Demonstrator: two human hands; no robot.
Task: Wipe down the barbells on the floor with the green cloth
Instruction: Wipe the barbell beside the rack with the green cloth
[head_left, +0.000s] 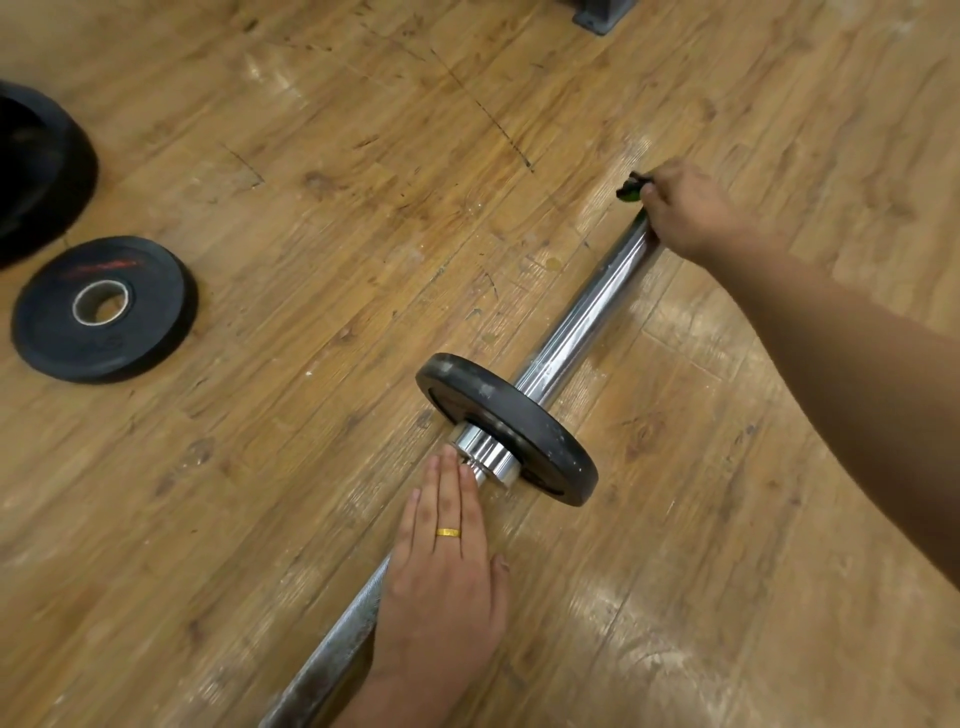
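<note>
A chrome barbell lies diagonally across the wooden floor, running from bottom centre to upper right. A black weight plate stands on its sleeve near the middle. My left hand lies flat with straight fingers on the knurled shaft just below the collar, a gold ring on one finger. My right hand grips the far end of the sleeve, holding the green cloth around the bar. Only a small dark green edge of the cloth shows past my fingers.
A loose black weight plate lies flat on the floor at the left. A larger black plate sits behind it at the frame's left edge. A grey metal base shows at the top edge.
</note>
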